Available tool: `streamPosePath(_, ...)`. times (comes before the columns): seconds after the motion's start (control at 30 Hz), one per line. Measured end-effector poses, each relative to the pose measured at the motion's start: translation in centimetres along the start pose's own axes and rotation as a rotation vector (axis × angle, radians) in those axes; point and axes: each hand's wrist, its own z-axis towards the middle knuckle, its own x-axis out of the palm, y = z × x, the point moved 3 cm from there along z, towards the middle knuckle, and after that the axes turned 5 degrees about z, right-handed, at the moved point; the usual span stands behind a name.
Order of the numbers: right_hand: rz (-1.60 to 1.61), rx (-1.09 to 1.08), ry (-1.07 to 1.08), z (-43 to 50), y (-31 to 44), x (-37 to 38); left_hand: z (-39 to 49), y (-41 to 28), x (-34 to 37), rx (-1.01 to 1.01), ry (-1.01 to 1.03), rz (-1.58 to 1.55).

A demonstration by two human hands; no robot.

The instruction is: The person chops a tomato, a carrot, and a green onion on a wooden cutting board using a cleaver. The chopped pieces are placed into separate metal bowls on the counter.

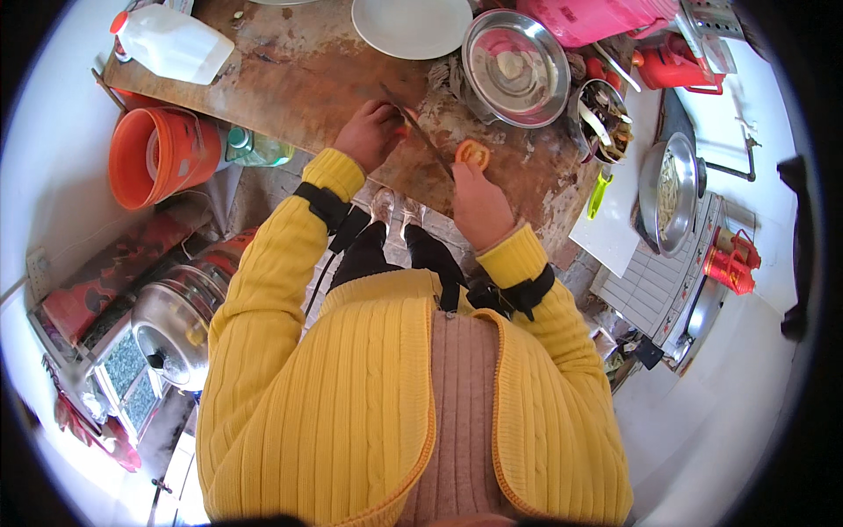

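My right hand [483,205] grips a kitchen knife [425,137]; its handle is hidden in my fist and the narrow dark blade slants up and left over the brown wooden tabletop [316,79]. Just beyond the knuckles of that hand shows a cut tomato slice [473,154], its seeded face up; whether my fingers touch it I cannot tell. On the other side of the blade, my left hand [370,136] has its fingers curled around a red tomato piece [400,132], mostly covered by the fingers. The fingertips are close to the blade.
Beyond my hands are a white plate [411,46], a steel basin [487,99] and a pink container [593,16]. Rightward stand a bowl of scraps [586,148], a green-handled peeler [598,195] and a metal bowl of pale strips [649,197]. Leftward are a plastic jug [174,46] and an orange bucket [125,158].
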Motion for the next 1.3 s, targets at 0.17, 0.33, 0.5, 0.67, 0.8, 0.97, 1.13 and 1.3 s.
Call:
streamPosePath(0.17, -0.092, -0.004, 0.058, -0.2, 0.4, -0.8, 0.7, 0.4, 0.2, 0.024, 0.007, 0.004)
streamPosePath(0.33, -0.103, 0.05, 0.142, 2.3, 0.0, 1.4, 0.7, -0.4, -0.3, -0.081, 0.06, -0.005)
streamPosePath(0.5, -0.031, -0.074, 0.066, 5.4, -0.8, 3.8, -0.1, -0.9, -0.8, -0.149, 0.1, 0.028)
streamPosePath(0.67, 0.038, 0.133, 0.169, 1.1, -2.6, 1.4, -0.1, -0.6, -1.4, -0.071, 0.036, 0.011)
streamPosePath(0.8, -0.021, 0.155, 0.251, 0.9, -1.8, -0.5, 0.0, -0.2, -1.3, -0.123, 0.118, -0.018)
streamPosePath(0.97, -0.015, -0.043, 0.216, 5.7, -0.4, 2.3, 0.0, -0.8, -1.3, -0.157, 0.054, 0.037)
streamPosePath(1.13, 0.049, -0.025, 0.167, 4.8, -2.0, 3.4, -0.6, -1.7, -1.1, -0.218, 0.076, 0.035)
streamPosePath(1.3, 0.075, 0.126, 0.224, 1.4, -2.7, 1.4, -1.5, -1.6, -1.7, -0.142, -0.051, 0.012)
